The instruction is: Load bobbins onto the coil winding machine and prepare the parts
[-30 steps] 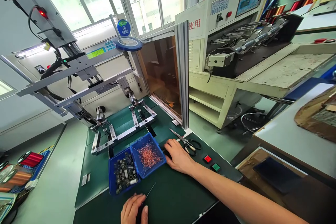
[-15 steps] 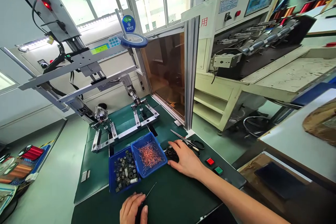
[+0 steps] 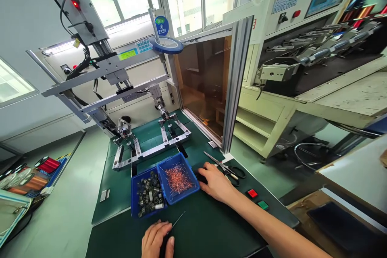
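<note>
My right hand rests palm down on the green mat, its fingers curled over several small dark parts lying just right of a blue tray of copper wire scraps. Beside that tray stands a second blue tray holding several small dark bobbins. My left hand is at the bottom edge, closed round the black handle of a thin pointed tool whose tip points up and right. Scissors lie just beyond my right hand.
A winding fixture with metal arms stands behind the trays, under a blue tape roll. A red button and a green button sit right of my forearm. Copper spools lie at the left. Another machine fills the right.
The view has swung so everything sits further right and lower. My right hand stays on the small dark parts, its fingers now closed further over them. My left hand keeps its hold.
</note>
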